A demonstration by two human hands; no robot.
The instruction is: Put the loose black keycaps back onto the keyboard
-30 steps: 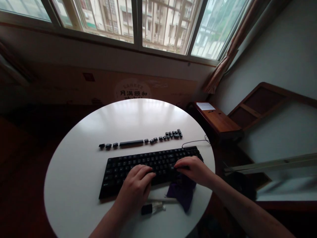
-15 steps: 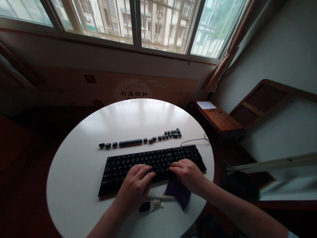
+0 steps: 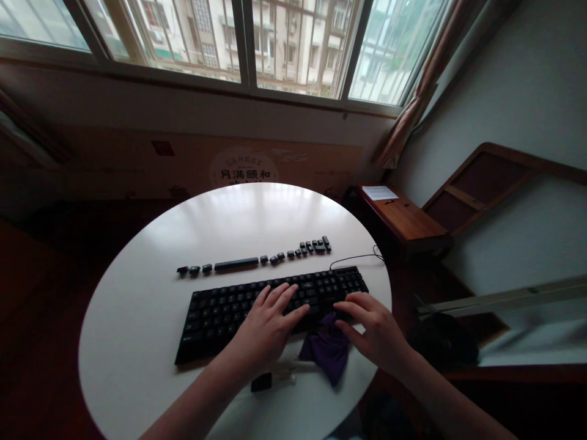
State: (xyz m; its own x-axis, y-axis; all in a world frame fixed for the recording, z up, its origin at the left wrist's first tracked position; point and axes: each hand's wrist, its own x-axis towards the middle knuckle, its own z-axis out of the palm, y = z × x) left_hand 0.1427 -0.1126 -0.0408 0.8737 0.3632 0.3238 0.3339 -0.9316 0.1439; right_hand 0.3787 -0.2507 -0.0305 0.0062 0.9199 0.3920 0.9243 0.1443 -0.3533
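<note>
A black keyboard (image 3: 213, 318) lies at a slant on the round white table (image 3: 132, 366). Over its middle, my left hand (image 3: 270, 324) rests with the fingers spread and nothing held. My right hand (image 3: 376, 327) is at the keyboard's right end, thumb and index finger apart. Its thumb is by the upper edge of a crumpled purple cloth (image 3: 328, 351); I cannot tell whether they touch. Behind the keyboard runs a row of loose black keycaps (image 3: 290, 254), with a long space bar keycap (image 3: 236, 264) among them.
In front of the keyboard lies a small brush-like item with a black end (image 3: 261, 382), partly behind my left forearm. A thin cable (image 3: 353, 259) runs off the table's right side. A wooden bench (image 3: 408, 217) with a paper (image 3: 380, 192) stands at the right.
My left hand has moved right and up across the keys, its fingers spreading. My right hand has shifted right, off the keys, toward the keyboard's right end and the cloth, and its fingers have opened.
</note>
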